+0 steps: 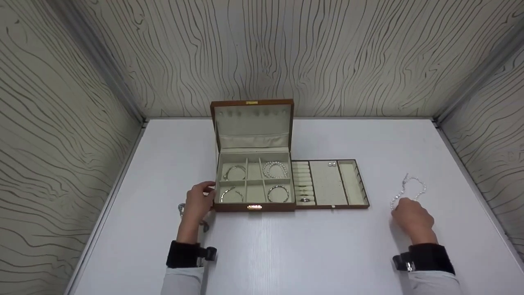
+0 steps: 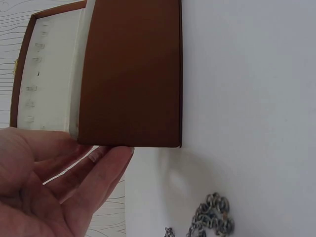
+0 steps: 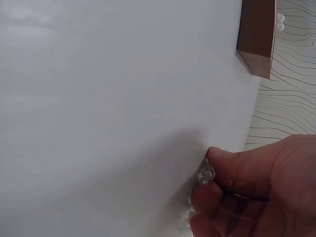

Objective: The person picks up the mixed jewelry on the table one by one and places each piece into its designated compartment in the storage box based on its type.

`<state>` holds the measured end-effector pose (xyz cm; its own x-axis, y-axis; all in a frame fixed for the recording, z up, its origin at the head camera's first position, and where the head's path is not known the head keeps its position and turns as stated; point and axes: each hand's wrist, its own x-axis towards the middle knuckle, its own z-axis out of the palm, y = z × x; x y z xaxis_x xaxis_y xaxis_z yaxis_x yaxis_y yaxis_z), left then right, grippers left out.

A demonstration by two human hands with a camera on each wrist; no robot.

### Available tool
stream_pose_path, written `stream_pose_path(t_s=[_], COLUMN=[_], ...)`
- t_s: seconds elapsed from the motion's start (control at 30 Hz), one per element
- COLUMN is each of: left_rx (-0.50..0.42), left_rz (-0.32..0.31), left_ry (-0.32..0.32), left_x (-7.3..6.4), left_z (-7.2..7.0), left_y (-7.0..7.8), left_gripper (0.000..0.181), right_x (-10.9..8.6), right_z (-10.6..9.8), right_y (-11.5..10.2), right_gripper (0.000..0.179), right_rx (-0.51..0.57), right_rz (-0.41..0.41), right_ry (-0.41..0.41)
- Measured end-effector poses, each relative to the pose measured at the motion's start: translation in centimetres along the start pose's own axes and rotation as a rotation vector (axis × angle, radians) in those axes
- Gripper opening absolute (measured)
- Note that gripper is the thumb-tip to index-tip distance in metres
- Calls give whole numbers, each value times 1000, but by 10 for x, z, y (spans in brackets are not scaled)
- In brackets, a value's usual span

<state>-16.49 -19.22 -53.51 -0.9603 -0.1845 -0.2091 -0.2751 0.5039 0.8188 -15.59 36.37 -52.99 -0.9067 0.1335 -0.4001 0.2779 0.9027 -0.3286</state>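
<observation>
My left hand rests against the left side of a brown jewelry box, fingers fairly straight along its edge in the left wrist view. The box lid stands raised. Bracelets and a pearl strand lie in its compartments. Off to the right, my right hand pinches one end of a clear beaded strand between thumb and fingers; the rest loops on the table. In the right wrist view a bead shows at the fingertips.
A drawer juts from the box's right side, holding rings in padded rolls and pearl earrings. Beside my left hand lies a metal chain, partly hidden by the forearm in the head view. Patterned walls border the white table.
</observation>
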Motion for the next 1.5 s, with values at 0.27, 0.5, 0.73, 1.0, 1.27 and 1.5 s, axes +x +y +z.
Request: stream_pose_path(t_s=[0.27, 0.5, 0.73, 1.0, 1.27, 1.5], left_rx=[-5, -16, -16, 3, 8, 23], left_rz=[-7, -16, 4, 8, 17, 55], left_ry=[-11, -8, -5, 3, 7, 25], left_x=[0, -1, 0, 0, 0, -2], left_z=[1, 0, 0, 1, 0, 0], left_y=[-1, 1, -1, -1, -1, -1], left_gripper=[33, 32, 32, 32, 32, 31], right_x=[-1, -12, -27, -37, -48, -49], right_z=[-16, -35, -62, -81, -86, -78], right_y=[6, 2, -13, -40, -89, -137], right_gripper=[28, 33, 39, 30, 23, 18], right_rx=[142, 264, 395, 470, 546, 540], right_rz=[-19, -13, -9, -111, -404, -680], right_ry=[150, 442, 623, 744, 740, 682])
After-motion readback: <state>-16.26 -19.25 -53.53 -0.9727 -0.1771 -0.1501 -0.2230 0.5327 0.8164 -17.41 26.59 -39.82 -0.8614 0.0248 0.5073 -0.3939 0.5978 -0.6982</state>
